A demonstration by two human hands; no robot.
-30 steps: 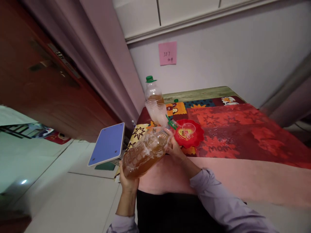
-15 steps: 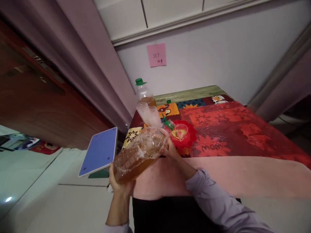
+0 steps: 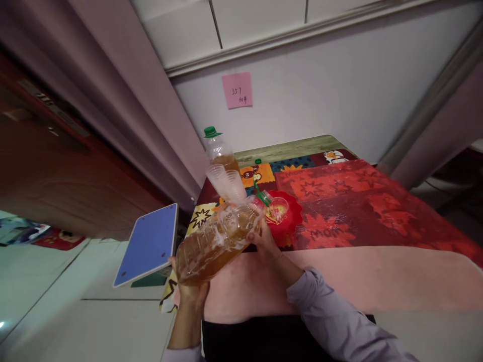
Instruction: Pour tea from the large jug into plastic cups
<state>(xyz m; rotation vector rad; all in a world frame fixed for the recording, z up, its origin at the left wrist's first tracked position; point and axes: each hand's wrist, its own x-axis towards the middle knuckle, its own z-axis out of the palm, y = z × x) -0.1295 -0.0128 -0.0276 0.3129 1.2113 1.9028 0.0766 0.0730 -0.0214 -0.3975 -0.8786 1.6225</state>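
A large clear plastic bottle [image 3: 215, 244] of amber liquid lies tilted between my hands, its base toward me at the left and its upper end toward the red plate [image 3: 292, 218]. My left hand [image 3: 190, 289] cups the base from below. Around the upper end my right hand [image 3: 264, 239] is closed. The bottle's mouth is hidden. On the plate is a clear plastic cup [image 3: 278, 205], with yellow showing in or under it, and a green-handled item [image 3: 261, 195] beside it. Stacked clear cups [image 3: 228, 185] lean just beyond the bottle.
Behind the cups stands a second bottle [image 3: 222, 155] with a green cap. A loose green cap [image 3: 258, 161] lies near the wall. To the left is a blue board [image 3: 147, 244] with a white edge. A patterned tablecloth [image 3: 332, 201] covers the table; a pink sticky note [image 3: 237, 90] hangs above.
The camera view has shifted slightly. Both hands keep their hold on the bottle, which stays tilted in nearly the same place; the liquid inside spreads further toward the upper end.
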